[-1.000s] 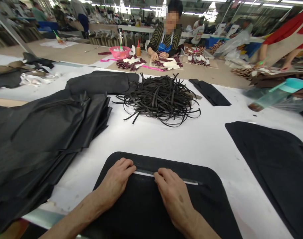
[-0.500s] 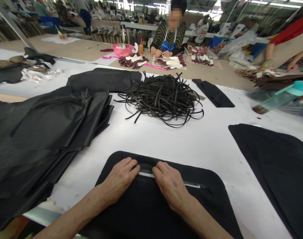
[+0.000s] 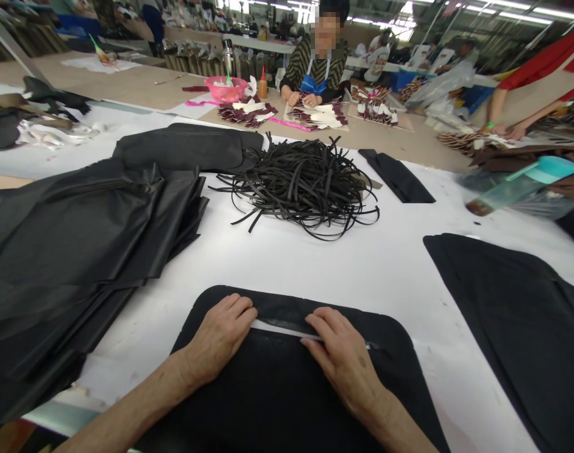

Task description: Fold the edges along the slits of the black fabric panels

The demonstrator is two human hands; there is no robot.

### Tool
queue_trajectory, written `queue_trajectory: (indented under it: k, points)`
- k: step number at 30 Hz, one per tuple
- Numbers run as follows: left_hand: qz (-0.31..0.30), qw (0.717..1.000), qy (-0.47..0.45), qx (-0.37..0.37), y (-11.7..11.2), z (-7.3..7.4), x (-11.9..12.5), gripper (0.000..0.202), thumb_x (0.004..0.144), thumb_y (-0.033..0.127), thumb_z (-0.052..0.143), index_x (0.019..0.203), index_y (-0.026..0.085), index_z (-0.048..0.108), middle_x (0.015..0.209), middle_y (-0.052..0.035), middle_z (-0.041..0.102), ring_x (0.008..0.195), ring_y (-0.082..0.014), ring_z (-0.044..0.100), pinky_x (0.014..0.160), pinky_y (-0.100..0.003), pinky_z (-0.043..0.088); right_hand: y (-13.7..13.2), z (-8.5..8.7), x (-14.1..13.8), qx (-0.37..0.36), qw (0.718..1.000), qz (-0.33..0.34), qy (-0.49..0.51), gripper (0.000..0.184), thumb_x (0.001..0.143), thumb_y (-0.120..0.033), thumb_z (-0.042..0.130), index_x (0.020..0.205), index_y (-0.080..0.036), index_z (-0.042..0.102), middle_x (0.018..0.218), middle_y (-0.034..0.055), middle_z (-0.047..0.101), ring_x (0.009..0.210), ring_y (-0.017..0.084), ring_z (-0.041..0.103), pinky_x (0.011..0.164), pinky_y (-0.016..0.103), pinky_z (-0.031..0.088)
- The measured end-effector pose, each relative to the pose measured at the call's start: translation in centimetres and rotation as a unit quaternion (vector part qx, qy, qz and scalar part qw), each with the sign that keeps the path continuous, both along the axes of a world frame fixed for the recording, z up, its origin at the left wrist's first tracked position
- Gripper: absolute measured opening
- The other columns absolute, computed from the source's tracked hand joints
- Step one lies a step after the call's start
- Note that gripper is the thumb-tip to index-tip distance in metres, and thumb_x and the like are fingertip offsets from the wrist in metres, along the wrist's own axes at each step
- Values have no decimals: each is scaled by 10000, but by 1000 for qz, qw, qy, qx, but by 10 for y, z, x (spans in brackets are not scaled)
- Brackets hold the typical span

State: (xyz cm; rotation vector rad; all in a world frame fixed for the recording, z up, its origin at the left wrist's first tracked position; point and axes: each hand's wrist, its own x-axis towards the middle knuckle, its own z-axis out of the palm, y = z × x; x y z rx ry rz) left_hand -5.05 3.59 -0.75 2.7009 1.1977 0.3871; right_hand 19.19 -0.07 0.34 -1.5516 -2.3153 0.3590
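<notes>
A black rounded panel [image 3: 277,390] lies flat on the white table [image 3: 390,270] right in front of me. A thin pale strip [image 3: 280,328] runs across its upper part along a slit. My left hand [image 3: 218,340] rests on the panel with its fingers curled down at the strip's left end. Further right, my right hand [image 3: 346,358] presses its fingertips, held together, onto the strip. Neither hand lifts anything.
A tangled heap of black straps [image 3: 305,182] sits mid-table. Stacked black sheets [image 3: 74,245] fill the left, another black panel [image 3: 513,314] the right, a small black piece [image 3: 395,175] behind. A person [image 3: 317,63] works at the far table with maroon and white pieces.
My right hand slid left toward my left hand, then back right along the strip. My left hand stayed in place. The view shifted slightly.
</notes>
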Motion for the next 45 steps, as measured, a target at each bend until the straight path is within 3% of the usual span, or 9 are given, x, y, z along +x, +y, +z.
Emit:
queue_trajectory:
  k: [4,7,14,20,34,41,45]
  points:
    - [3,1000,6,1,1,2,2,228,874,65,366,837,156,572,860,-67,563,781,-198,503,705,-334,465,-3,-9,3,93,987,23,-126,178,869,-126,486,1005,-145,598,940,90,593,817,221,528,711,353,421]
    - [-7,1000,12,5,0,2,1,222,870,59,375,870,155,574,883,-74,572,796,-206,510,720,-344,462,-3,-12,4,129,976,59,-166,266,846,-29,418,992,-141,610,916,97,598,774,212,509,689,345,402]
    - [14,997,-59,-46,0,-2,-5,223,887,78,352,1008,163,518,904,-62,573,835,-205,505,757,-350,442,-5,-12,10,50,996,5,-71,220,892,-82,401,879,-163,605,844,66,564,787,204,501,697,330,408]
    - [49,994,-73,-65,3,0,-9,164,886,113,404,839,199,536,887,-29,563,836,-183,504,752,-329,422,0,-12,11,-21,998,-50,15,146,898,-166,447,825,-197,570,812,17,550,765,162,539,682,283,435]
    - [94,990,-70,-80,1,4,-3,195,900,150,391,811,186,560,895,-40,557,832,-194,479,745,-363,399,1,-10,6,-8,997,-73,-37,253,923,-167,368,732,-210,529,732,18,522,707,173,494,659,300,380]
    - [178,981,39,-69,-1,13,15,217,879,125,385,768,168,567,862,-72,560,818,-232,486,731,-404,396,6,-11,-2,27,983,-107,-148,210,864,-123,452,684,-215,506,697,30,533,691,202,488,648,327,347]
    - [207,975,45,-62,0,15,21,194,846,119,421,711,181,546,819,-58,554,790,-227,495,707,-392,393,10,-8,-1,-14,983,-114,-141,187,845,-120,488,685,-214,509,711,21,559,690,188,505,639,312,353]
